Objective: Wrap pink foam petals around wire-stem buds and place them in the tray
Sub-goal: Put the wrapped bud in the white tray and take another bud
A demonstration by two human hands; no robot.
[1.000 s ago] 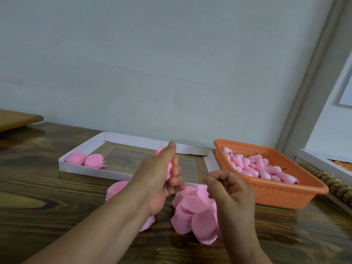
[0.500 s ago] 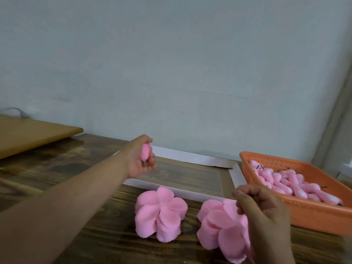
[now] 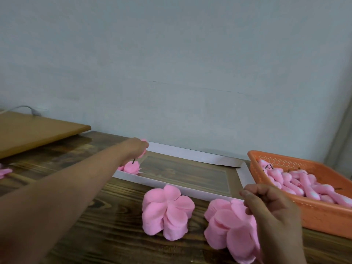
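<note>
My left hand (image 3: 136,148) reaches over the left end of the white tray (image 3: 192,156) and grips a wrapped pink bud (image 3: 142,153), its dark wire stem poking down. Below it, finished pink buds (image 3: 130,167) lie in the tray's left corner. Two stacks of pink foam petals stand on the table in front of the tray, one in the middle (image 3: 166,206) and one to its right (image 3: 228,229). My right hand (image 3: 270,212) hovers over the right stack with fingers curled, holding nothing I can see.
An orange basket (image 3: 322,212) of pink wire-stem buds (image 3: 304,184) stands at the right. A light wooden board (image 3: 34,130) lies at the back left. A few pink pieces (image 3: 4,172) sit at the left edge. The wall runs close behind the dark wooden table (image 3: 114,235).
My left hand has carried the wrapped bud away from my body to the tray's left corner. My right hand has stayed curled over the right petal stack. The view has shifted left.
</note>
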